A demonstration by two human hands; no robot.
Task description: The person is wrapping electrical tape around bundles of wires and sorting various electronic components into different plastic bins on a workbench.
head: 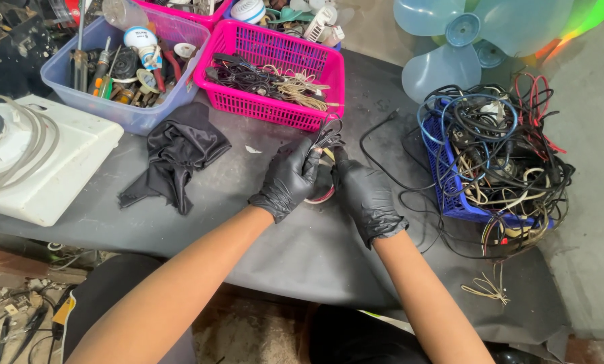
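Both my hands wear black gloves and meet over the dark mat in the middle of the view. My left hand [290, 180] and my right hand [364, 194] together grip a small coiled bundle of thin wires [328, 137], black with a light strand, whose loops stick up above my fingers. A pink and white round edge [321, 197] shows beneath my hands; what it belongs to is hidden. The bundle is just in front of the pink basket [275, 108].
The pink basket holds wires. A lilac tub [140, 114] of tools stands at back left, a white appliance [39, 162] at far left, a black cloth [177, 155] between. A blue basket [450, 195] overflowing with tangled cables sits right, a blue fan blade [463, 40] behind.
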